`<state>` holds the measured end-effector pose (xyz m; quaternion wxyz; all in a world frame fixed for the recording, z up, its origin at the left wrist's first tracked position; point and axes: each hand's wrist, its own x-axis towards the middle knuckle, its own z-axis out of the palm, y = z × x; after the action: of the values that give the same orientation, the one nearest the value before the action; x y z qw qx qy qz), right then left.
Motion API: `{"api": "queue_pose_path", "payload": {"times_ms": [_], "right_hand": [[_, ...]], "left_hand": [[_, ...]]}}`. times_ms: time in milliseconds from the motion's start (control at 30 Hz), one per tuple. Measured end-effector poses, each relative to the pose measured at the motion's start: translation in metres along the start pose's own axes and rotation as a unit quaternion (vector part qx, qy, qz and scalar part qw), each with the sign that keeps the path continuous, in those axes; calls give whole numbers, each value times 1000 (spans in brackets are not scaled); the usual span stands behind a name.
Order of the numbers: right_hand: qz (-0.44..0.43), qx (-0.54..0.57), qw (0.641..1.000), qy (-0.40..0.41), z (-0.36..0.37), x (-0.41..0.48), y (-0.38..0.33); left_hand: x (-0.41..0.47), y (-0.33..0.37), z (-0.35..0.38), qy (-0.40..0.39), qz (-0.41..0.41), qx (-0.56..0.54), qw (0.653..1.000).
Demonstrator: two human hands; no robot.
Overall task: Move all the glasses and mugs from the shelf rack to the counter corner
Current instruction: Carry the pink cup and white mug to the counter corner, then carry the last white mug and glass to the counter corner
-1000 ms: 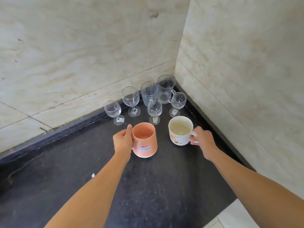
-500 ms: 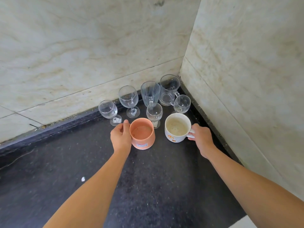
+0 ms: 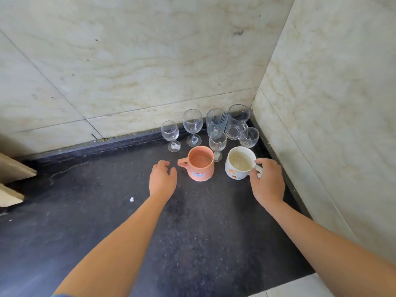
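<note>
An orange mug point(image 3: 200, 165) stands on the dark counter point(image 3: 192, 232) near the corner, its handle pointing left. My left hand point(image 3: 162, 180) hovers just left of that handle, fingers apart, touching nothing. Right of the orange mug stands a white mug point(image 3: 237, 165) with a flower print. My right hand point(image 3: 266, 183) has its fingers curled on this mug's handle. Behind both mugs, several clear glasses cluster in the corner: stemmed wine glasses point(image 3: 192, 125), a tall ribbed glass point(image 3: 216, 122) and a glass mug point(image 3: 236, 123).
Marble walls point(image 3: 321, 103) close the corner at the back and right. Pale wooden boards point(image 3: 12, 174) jut in at the left edge. A small white scrap point(image 3: 131, 199) lies on the counter. The counter's front edge point(image 3: 300, 281) shows at lower right.
My left hand has let go of the orange mug and drawn back to the left. Both mugs now rest on the counter, and my right hand stays at the white mug's handle.
</note>
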<state>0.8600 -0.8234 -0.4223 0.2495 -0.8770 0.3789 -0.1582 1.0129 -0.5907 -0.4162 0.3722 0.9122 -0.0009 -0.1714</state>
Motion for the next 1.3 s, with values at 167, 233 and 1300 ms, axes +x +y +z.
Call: {"api": "queue_pose_path", "payload": {"times_ms": [167, 233, 1300], "right_hand": [[-80, 119, 972, -184, -1, -31, -92], [-133, 117, 955, -238, 6, -50, -134], [-877, 83, 321, -348, -77, -988, -427]], "left_hand": [[-52, -33, -68, -55, -67, -56, 995], [-78, -54, -101, -43, -76, -81, 993], [-952, -508, -391, 406, -468, 135, 774]]}}
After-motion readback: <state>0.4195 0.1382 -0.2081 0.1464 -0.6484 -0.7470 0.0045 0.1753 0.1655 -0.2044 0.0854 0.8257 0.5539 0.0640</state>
